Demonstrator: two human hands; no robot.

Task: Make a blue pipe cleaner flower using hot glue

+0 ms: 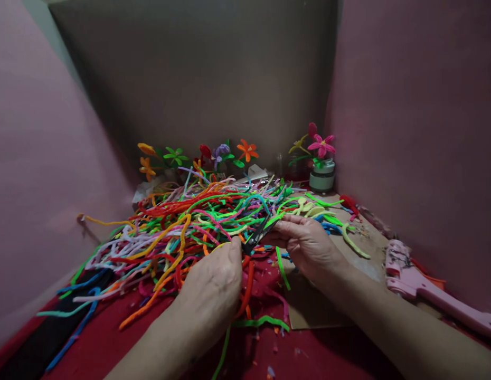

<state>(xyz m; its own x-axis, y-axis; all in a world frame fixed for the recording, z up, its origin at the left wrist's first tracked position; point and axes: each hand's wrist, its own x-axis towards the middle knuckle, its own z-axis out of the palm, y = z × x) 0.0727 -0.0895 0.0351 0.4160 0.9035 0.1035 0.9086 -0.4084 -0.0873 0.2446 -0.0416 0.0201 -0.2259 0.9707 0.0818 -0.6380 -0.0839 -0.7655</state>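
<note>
A big heap of coloured pipe cleaners (182, 227) covers the red table surface (111, 338). My left hand (214, 285) is closed at the near edge of the heap, its fingers pinched on one end of a dark pipe cleaner (259, 232). My right hand (309, 243) is just to its right, fingers pinched on the other end of the same dark strand. Both hands hold it above a piece of brown cardboard (309, 306).
Finished pipe-cleaner flowers (214, 155) stand along the back wall. A small pot with a pink flower (322, 158) sits at the back right. A pink glue gun (427, 290) lies at the right. Pink panels close in both sides.
</note>
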